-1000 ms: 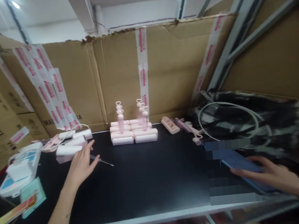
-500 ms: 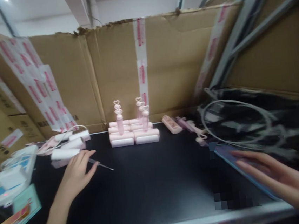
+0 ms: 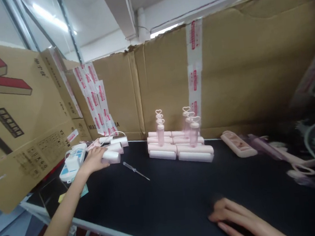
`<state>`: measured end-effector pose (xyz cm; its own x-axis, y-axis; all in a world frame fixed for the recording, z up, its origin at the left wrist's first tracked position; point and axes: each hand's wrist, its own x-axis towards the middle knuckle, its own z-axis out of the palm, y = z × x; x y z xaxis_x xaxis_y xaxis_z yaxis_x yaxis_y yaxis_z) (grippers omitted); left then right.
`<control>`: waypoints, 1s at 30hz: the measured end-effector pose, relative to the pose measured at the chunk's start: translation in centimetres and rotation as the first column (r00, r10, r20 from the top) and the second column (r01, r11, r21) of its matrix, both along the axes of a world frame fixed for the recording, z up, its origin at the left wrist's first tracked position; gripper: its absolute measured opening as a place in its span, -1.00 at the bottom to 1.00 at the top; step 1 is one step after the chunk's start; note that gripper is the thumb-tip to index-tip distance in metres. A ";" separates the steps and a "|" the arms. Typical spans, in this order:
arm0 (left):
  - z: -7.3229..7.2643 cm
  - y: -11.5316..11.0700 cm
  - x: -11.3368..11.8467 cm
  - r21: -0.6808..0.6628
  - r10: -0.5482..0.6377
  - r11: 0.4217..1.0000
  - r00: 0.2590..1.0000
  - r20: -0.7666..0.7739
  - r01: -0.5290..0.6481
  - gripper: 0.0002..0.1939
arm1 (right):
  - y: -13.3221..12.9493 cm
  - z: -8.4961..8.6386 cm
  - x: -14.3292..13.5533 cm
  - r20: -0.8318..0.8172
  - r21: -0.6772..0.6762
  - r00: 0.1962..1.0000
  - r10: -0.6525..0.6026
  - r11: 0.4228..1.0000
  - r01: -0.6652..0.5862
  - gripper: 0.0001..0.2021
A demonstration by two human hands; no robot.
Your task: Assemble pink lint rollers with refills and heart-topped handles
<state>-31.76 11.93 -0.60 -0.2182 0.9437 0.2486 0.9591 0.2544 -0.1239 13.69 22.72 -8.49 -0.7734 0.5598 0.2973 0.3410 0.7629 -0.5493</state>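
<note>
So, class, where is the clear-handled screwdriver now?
In the head view, the clear-handled screwdriver lies left of centre on the black tabletop, just right of the white cylinders.

The black surface (image 3: pixel 160 203) has a pale metal front edge. Near its back edge, left to right, lie a white-and-blue power strip (image 3: pixel 65 175), white cylinders (image 3: pixel 112 155), two columns of pink-and-white rollers (image 3: pixel 163 151) and an open pink case (image 3: pixel 238 144). A clear-handled screwdriver (image 3: pixel 136 171) lies between cylinders and rollers; a partly hidden teal packet (image 3: pixel 84 189) lies near the front edge, leftward.
</note>
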 end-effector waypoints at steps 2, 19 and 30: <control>-0.3 0.7 -0.5 -0.022 0.002 1.000 1.000 -0.019 -0.002 -0.51 | -0.3 0.4 0.3 0.089 -0.041 0.994 0.061 0.997 -0.058 -0.76; -0.1 4.5 13.3 0.200 -0.422 0.873 0.894 -0.150 0.446 -0.56 | -0.5 3.5 -7.0 -0.420 -0.852 0.869 -0.261 0.442 -0.279 -0.54; -2.7 8.6 22.4 0.038 -0.720 0.658 0.644 -0.260 0.752 -0.42 | 4.0 1.7 -8.2 -0.455 -0.882 0.745 -0.488 0.133 -0.451 -0.76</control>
<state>-9.36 20.56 -3.34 0.6048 0.7238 0.3322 0.7907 -0.4957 -0.3593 5.51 26.76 -6.81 -0.6828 0.7085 -0.1784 -0.3600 -0.5388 -0.7616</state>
